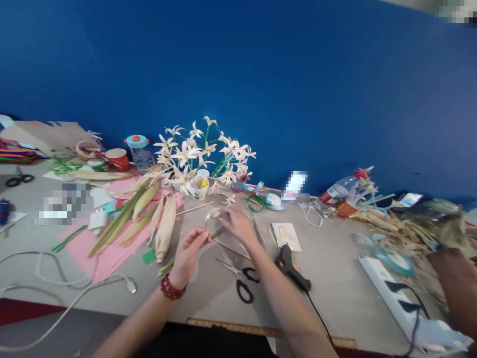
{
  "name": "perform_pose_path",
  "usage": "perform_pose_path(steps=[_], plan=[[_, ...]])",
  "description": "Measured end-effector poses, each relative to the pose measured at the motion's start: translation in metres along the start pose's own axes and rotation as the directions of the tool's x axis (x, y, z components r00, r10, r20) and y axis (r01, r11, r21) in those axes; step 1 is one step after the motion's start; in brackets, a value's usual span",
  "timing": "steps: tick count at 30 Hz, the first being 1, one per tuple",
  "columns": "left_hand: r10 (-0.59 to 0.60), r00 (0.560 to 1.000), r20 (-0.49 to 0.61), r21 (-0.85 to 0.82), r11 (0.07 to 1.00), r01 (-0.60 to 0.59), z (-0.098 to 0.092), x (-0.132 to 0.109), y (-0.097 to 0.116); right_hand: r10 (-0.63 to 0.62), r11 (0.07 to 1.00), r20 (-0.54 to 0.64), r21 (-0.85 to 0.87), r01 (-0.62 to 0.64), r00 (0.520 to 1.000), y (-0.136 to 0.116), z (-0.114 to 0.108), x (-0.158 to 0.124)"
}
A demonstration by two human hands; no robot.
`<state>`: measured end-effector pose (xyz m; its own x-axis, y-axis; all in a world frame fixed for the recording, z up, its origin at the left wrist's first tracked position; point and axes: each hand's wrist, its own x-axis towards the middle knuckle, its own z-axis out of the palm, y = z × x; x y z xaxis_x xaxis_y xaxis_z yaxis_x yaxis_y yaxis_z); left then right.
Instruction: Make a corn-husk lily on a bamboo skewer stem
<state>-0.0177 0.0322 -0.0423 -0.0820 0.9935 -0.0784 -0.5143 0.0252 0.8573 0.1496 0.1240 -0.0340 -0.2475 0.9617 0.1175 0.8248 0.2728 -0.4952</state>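
My left hand (188,253), with a red bead bracelet on the wrist, is pinched shut on a thin green stem (216,232) that carries a small pale husk flower (212,215). My right hand (238,223) lies just beyond it on the grey table (328,268), fingers curled near the flower end of the stem; whether it grips anything is unclear. Black-handled scissors (238,278) lie right below my hands. A black glue gun (292,266) rests beside my right forearm.
Corn husks (149,219) lie on pink paper at the left. A bunch of husk flowers (203,154) stands in a cup at the back. White cables (59,278) trail at the front left. A power strip (406,303) and another person's arm (456,283) are at the right.
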Motion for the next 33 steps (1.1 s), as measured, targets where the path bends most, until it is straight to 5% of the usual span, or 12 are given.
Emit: perform_pose_path(steps=[3, 7, 13, 17, 23, 33], plan=[[0.007, 1.0, -0.03, -0.021, 1.0, -0.008, -0.004, 0.002, 0.003, 0.032, 0.999, -0.011, 0.003, -0.032, 0.999, -0.002, 0.021, 0.027], [-0.009, 0.999, -0.048, -0.061, 0.998, 0.006, -0.005, 0.004, 0.007, 0.045, 0.997, -0.008, 0.062, -0.044, 0.999, -0.004, 0.023, 0.031], [-0.039, 0.997, -0.06, -0.093, 0.995, 0.033, -0.004, 0.003, 0.008, 0.004, 0.969, -0.084, 0.245, 0.017, 0.996, -0.017, -0.013, -0.015], [-0.056, 0.998, -0.003, -0.079, 0.995, 0.056, 0.003, -0.002, 0.008, 0.001, 0.904, -0.25, 0.414, 0.106, 0.968, -0.035, -0.037, -0.055], [-0.074, 0.985, 0.155, -0.077, 0.993, 0.087, 0.016, -0.015, 0.014, 0.088, 0.763, -0.293, 0.634, 0.124, 0.952, -0.05, -0.039, -0.094], [-0.05, 0.97, 0.239, 0.039, 0.998, 0.042, 0.024, -0.027, 0.02, -0.025, 0.845, -0.42, 0.476, 0.243, 0.907, -0.054, -0.043, -0.113]])
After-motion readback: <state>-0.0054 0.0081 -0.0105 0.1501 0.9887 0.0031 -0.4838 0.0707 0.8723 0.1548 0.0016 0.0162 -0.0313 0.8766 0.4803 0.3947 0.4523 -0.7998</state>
